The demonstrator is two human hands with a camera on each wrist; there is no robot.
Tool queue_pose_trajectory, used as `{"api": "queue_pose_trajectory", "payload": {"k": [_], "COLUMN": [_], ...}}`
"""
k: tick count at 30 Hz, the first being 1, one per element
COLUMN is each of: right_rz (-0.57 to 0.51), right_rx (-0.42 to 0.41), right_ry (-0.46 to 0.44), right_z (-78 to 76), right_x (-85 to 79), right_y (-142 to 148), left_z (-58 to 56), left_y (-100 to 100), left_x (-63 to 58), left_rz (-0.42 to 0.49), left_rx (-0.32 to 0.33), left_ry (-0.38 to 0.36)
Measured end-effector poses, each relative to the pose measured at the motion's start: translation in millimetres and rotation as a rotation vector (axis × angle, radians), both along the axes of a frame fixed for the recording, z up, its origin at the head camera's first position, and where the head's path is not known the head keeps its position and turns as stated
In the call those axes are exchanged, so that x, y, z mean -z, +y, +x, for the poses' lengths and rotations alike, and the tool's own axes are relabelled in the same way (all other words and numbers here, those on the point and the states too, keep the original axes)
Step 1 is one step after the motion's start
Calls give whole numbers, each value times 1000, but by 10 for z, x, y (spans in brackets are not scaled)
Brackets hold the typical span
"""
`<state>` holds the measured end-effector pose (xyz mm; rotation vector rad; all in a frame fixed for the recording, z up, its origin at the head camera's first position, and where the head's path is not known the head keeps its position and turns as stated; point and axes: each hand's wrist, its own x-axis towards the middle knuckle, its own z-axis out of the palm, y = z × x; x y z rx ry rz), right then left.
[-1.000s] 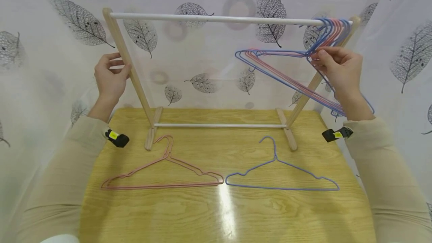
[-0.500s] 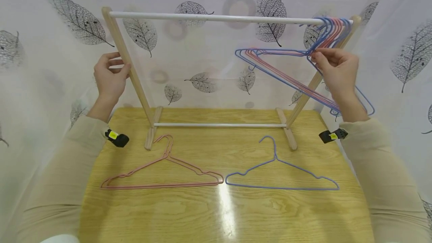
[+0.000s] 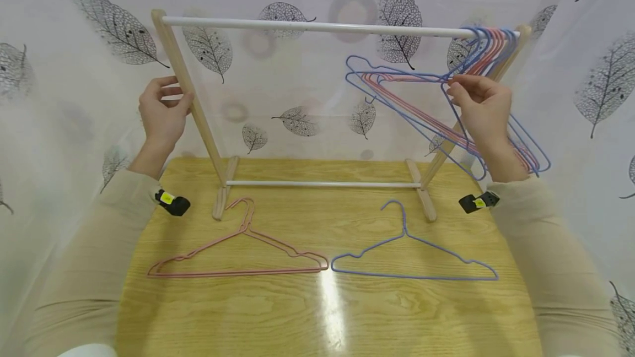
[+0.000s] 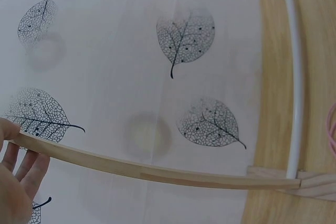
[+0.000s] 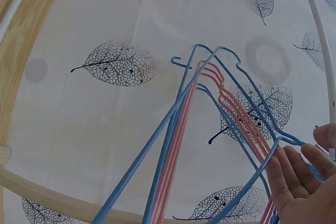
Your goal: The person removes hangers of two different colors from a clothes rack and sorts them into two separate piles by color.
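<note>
Right hand: the right hand (image 3: 481, 109) pinches the front blue hanger (image 5: 152, 139) near its neck; the wrist view cuts off part of the hand at its right edge.
Front hanger: at the right end of the white rail (image 3: 317, 27), hook up, long bottom bar slanting down from upper left to lower right in the head view; the right hand and wrist cover part of it.
Bunch behind: pink hangers (image 5: 176, 148) and more blue ones; hooks overlap too closely to count.
Left hand: the left hand (image 3: 165, 109) grips the left post (image 3: 200, 123) between thumb and fingers; its wrist view crops it.
Table: flat pink hangers (image 3: 238, 273), overlapping, and a flat blue hanger (image 3: 414, 276), hooks toward the rack.
</note>
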<state>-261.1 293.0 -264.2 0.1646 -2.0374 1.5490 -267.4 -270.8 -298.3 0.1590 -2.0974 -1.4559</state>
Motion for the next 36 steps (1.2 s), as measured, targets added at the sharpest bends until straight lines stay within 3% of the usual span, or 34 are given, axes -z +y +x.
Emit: {"api": "queue_pose_trajectory", "payload": {"k": [11, 18, 30, 36], "right_rz": [-166, -259, -272, -323], "right_rx": [-99, -208, -205, -230], "right_ry": [-25, -29, -46, 4], "right_z": [-80, -134, -209, -193], "right_x": [-2, 22, 16, -66], "right_y": [-163, -263, -322, -317], "left_z": [10, 10, -22, -25], "left_y": [-8, -9, -15, -31], "left_x": [-15, -7, 7, 3], "left_rz": [3, 2, 15, 12], "left_rx": [1, -3, 6, 10], "left_ry": [-7, -8, -11, -12]}}
